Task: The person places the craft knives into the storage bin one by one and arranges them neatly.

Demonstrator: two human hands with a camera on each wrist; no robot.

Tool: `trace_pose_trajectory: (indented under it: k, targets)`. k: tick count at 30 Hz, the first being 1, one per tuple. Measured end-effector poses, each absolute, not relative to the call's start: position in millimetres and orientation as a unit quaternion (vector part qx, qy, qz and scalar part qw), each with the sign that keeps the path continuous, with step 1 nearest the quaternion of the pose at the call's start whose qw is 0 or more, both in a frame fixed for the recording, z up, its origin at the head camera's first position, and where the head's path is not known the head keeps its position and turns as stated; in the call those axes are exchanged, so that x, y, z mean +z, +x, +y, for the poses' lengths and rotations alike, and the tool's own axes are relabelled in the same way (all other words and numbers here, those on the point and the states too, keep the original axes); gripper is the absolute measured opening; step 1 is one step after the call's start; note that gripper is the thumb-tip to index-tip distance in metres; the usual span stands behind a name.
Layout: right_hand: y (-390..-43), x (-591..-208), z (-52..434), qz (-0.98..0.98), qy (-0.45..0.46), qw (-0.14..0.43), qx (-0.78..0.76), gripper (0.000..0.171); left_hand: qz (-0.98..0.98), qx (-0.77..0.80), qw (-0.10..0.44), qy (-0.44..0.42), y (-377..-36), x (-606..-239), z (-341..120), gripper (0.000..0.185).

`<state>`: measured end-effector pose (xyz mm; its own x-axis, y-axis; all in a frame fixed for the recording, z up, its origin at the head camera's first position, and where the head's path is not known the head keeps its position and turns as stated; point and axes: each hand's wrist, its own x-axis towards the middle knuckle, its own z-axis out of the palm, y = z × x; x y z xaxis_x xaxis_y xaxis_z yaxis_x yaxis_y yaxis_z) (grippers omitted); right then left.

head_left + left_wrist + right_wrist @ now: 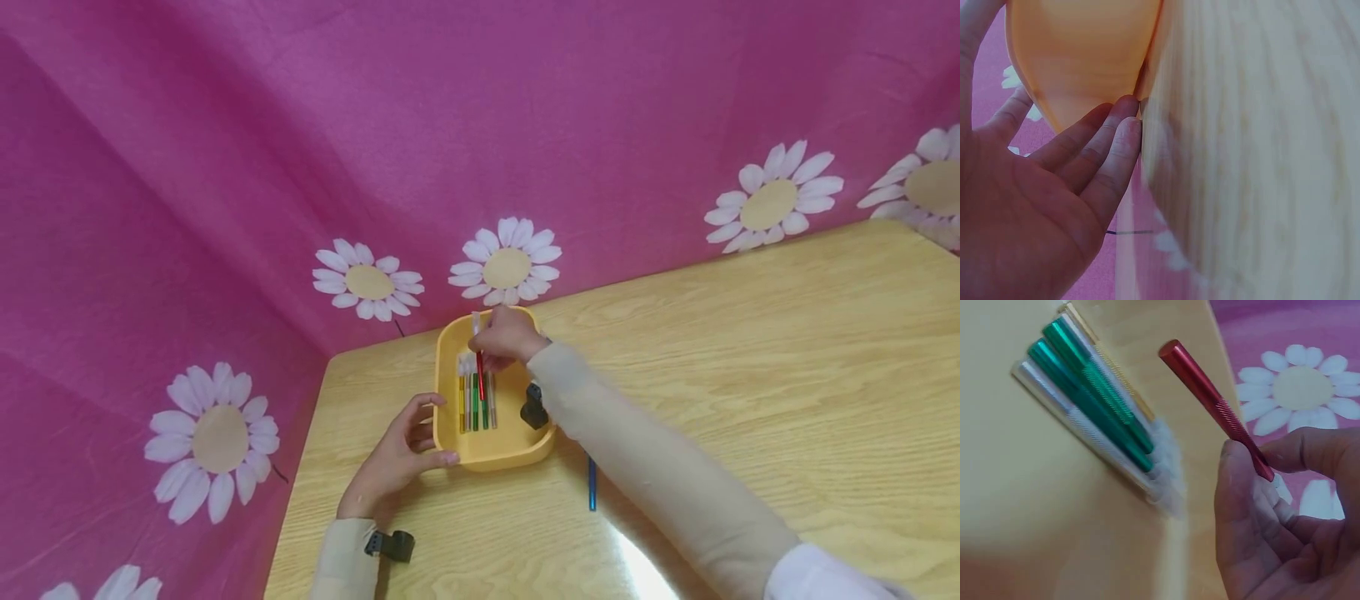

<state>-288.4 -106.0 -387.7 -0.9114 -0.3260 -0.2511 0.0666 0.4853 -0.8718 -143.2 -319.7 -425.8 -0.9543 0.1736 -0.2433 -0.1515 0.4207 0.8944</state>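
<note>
No text, label, brand, number or sign can be read in any view. On the slim red metallic rod (1218, 403) over the rounded yellow open tray (510, 460), the rough band is cross-hatching (texture, not lettering). The slim green metallic rods (1085, 403), slim silver metallic rods (1079, 422) and slim gold metallic rod (1114, 367) inside the tray show similar bands. The slim blue metallic rod (592, 483), right of the tray and nearer the viewer, is too small to read. The magenta cloth (600, 125) behind the tray carries white daisies, a printed pattern without legible words.
</note>
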Motion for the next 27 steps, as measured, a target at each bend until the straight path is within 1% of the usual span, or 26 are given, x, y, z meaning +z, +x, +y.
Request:
trace_pose_trajectory:
  k: [8, 15, 19, 22, 27]
  targets:
    - [-284.0, -404.5, -111.4, 0.849, -0.074, 0.202, -0.482, 0.018, 0.823, 0.545, 0.157, 0.000, -141.6, -427.2, -320.9, 0.071]
    - [-284.5, -408.9, -110.2, 0.869, -0.076, 0.179, -0.455, 0.017, 0.827, 0.541, 0.152, 0.007, -143.8, -425.8, -320.0, 0.071]
    - [-284.8, -409.3, -111.3, 0.874, -0.073, 0.181, -0.446, 0.016, 0.829, 0.539, 0.150, 0.014, -144.6, -425.6, -321.0, 0.071]
    - [-284.3, -410.4, -112.5, 0.884, -0.073, 0.177, -0.427, 0.018, 0.829, 0.538, 0.151, 0.014, -144.3, -426.5, -321.8, 0.070]
    - [-283.8, -413.8, -113.9, 0.906, -0.082, 0.149, -0.387, 0.021, 0.831, 0.536, 0.150, 0.012, -143.4, -427.6, -320.4, 0.069]
